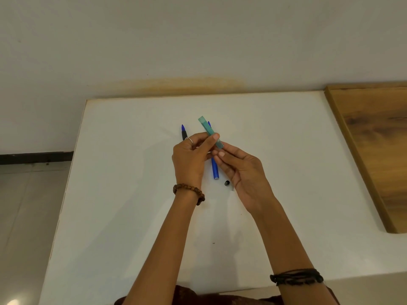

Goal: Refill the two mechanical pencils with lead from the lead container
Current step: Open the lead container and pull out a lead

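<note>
My left hand [190, 159] is curled round a mechanical pencil [184, 132]. Only the pencil's blue tip and black grip show above the fingers. The left thumb tip rests against the teal lead container [207, 128], which tilts up and to the left above the table. My right hand [241, 172] pinches the container's lower end between its fingertips. The second pencil [215, 169], all blue, lies on the white table [132, 194] between my hands and is partly hidden by them. A small black cap [227, 183] lies on the table next to my right palm.
The white table's left edge drops to a tiled floor [26, 205]. A wooden board [374, 139] adjoins the table at the right. The wall [198, 40] stands behind the far edge.
</note>
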